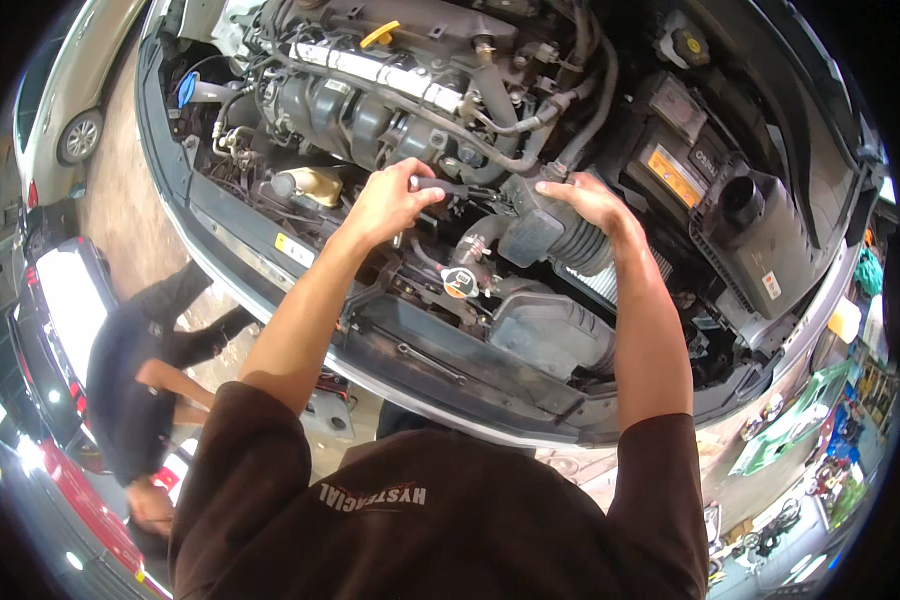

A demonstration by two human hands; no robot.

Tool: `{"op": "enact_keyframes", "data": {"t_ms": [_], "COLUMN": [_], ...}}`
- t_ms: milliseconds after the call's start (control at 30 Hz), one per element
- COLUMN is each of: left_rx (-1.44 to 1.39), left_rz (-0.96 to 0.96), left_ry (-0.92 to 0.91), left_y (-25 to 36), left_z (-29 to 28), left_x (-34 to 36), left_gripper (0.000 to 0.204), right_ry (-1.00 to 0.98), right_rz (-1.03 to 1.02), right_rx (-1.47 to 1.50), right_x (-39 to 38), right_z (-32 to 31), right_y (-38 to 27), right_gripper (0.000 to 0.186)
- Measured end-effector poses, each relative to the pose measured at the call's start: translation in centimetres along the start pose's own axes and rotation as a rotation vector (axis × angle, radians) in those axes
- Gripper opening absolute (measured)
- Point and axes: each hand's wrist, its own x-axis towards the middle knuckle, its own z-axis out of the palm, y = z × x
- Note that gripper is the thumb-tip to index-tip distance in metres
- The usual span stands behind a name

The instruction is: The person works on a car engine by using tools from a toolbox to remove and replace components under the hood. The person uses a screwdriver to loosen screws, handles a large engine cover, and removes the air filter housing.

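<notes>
My left hand (pixel 388 208) is closed round a dark-handled tool (pixel 442 186), whose far end points right toward the black air intake duct; its exact kind is hard to make out. My right hand (pixel 592 205) grips the top of that air intake duct (pixel 532 225), thumb on its boxy end and fingers over the far right side. Ribbed hose (pixel 582 247) continues from the duct below my right palm. Just beneath, between my hands, sits a round radiator cap (pixel 459 282) with an orange and white label.
A battery (pixel 675 165) and an opened air filter housing (pixel 755 235) stand to the right. A wrench (pixel 430 362) lies on the front panel. The yellow dipstick handle (pixel 380 34) is at the back. Another person (pixel 135 390) bends over at the left, near parked cars.
</notes>
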Motion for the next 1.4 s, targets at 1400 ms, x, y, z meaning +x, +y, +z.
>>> {"op": "enact_keyframes", "data": {"t_ms": [1400], "left_rx": [-0.790], "left_rz": [-0.222], "left_ry": [0.043], "left_y": [-2.1], "left_z": [-0.8], "left_x": [-13.4], "left_gripper": [0.023], "right_ry": [-0.131], "right_rz": [0.583], "right_rx": [-1.181], "right_x": [-15.9], "right_z": [-23.7], "right_y": [-26.5], "right_gripper": [0.078]}}
